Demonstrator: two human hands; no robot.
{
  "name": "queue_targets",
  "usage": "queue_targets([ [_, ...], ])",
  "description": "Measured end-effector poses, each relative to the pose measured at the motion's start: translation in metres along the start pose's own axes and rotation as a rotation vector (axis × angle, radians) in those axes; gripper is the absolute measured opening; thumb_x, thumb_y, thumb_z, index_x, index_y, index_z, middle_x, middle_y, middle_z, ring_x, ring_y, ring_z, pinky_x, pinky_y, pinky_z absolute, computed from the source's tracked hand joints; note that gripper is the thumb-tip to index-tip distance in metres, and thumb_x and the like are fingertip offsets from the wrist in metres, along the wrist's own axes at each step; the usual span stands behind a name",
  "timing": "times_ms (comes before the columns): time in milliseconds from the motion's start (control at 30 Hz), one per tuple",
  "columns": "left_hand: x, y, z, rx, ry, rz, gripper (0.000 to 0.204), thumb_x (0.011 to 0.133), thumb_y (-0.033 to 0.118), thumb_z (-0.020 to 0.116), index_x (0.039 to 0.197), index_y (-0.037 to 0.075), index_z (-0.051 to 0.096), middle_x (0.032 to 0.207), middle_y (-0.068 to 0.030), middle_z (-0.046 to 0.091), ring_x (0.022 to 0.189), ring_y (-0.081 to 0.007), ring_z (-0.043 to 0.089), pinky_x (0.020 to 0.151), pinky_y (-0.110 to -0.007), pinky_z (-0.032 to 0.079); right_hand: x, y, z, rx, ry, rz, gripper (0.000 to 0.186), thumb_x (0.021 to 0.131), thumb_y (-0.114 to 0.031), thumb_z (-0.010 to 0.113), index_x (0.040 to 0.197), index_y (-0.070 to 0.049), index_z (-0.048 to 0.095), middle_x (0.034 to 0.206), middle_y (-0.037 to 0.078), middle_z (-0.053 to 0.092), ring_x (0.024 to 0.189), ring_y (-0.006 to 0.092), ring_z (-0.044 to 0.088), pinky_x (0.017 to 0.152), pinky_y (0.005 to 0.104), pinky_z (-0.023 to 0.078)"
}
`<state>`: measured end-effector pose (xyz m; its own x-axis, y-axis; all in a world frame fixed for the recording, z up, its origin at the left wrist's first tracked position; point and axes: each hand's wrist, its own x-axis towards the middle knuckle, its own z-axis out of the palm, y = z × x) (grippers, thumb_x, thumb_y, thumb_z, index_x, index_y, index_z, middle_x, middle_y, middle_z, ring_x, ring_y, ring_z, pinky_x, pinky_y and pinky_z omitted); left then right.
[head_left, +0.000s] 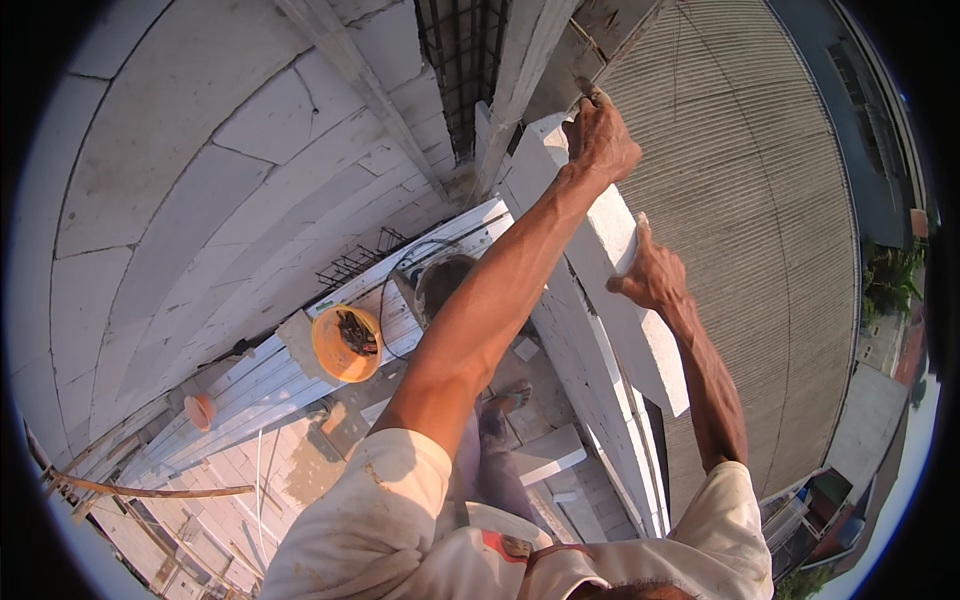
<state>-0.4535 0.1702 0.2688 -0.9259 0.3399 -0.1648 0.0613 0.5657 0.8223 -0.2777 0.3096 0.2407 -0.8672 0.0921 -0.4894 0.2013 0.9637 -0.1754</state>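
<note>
A long white lightweight concrete block (pixel 625 240) lies slantwise on top of a narrow white block wall (pixel 570 320). My left hand (pixel 603 142) grips the block near its far end, with its fingers curled over the outer edge and partly hidden. Closer to me, my right hand (pixel 655 272) clasps the outer side of the same block, thumb on its top face and fingers along the edge. Both arms are stretched forward, the left one crossing over the middle of the view.
An orange bucket (pixel 346 343) with dark contents stands on a white plank platform (pixel 235 390), near a dark bucket (pixel 440 285) and a cable. A tall block wall (pixel 190 200) rises at left. A corrugated roof (pixel 750 200) spreads beyond the wall at right. Concrete posts (pixel 520 90) stand ahead.
</note>
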Motion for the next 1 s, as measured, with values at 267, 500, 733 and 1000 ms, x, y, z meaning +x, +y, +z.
queue_targets([
  [267,0.010,0.007,0.004,-0.049,-0.045,0.018,0.088,0.087,0.008,0.069,0.147,-0.028,0.016,0.139,-0.0469,0.042,0.134,-0.0527,0.051,0.115,-0.051,0.044,0.006,-0.008,-0.009,-0.049,0.004,0.035,0.127,0.059,-0.031,0.086,0.157,0.015,0.020,0.094,0.026,0.073,0.081,0.0400,0.074,0.071,0.0451,0.061],
  [500,0.017,-0.018,0.010,-0.036,0.007,0.043,0.104,0.087,0.015,0.069,0.149,-0.030,-0.002,0.131,-0.0380,0.051,0.121,-0.0412,0.061,0.108,-0.054,0.044,0.033,-0.034,0.003,-0.012,-0.020,-0.004,0.125,0.061,-0.033,0.086,0.155,0.017,0.021,0.094,0.027,0.073,0.083,0.0402,0.075,0.071,0.0451,0.061],
  [733,0.007,-0.007,-0.001,0.019,-0.013,0.015,0.105,0.084,0.012,0.074,0.146,-0.034,0.003,0.127,-0.0402,0.054,0.117,-0.0437,0.064,0.103,-0.048,0.051,0.055,-0.057,0.002,0.018,-0.021,-0.035,0.122,0.065,-0.033,0.088,0.151,0.022,0.022,0.096,0.029,0.073,0.082,0.0400,0.075,0.069,0.0451,0.062],
  [1000,0.015,-0.004,0.004,-0.013,-0.026,0.038,0.104,0.082,0.012,0.076,0.145,-0.035,0.007,0.120,-0.0344,0.058,0.113,-0.0375,0.065,0.102,-0.047,0.048,0.105,-0.062,-0.001,0.021,0.169,-0.227,0.068,0.083,-0.045,0.080,0.139,-0.015,0.056,0.121,0.013,0.070,0.115,0.0355,0.067,0.090,0.0485,0.058],
])
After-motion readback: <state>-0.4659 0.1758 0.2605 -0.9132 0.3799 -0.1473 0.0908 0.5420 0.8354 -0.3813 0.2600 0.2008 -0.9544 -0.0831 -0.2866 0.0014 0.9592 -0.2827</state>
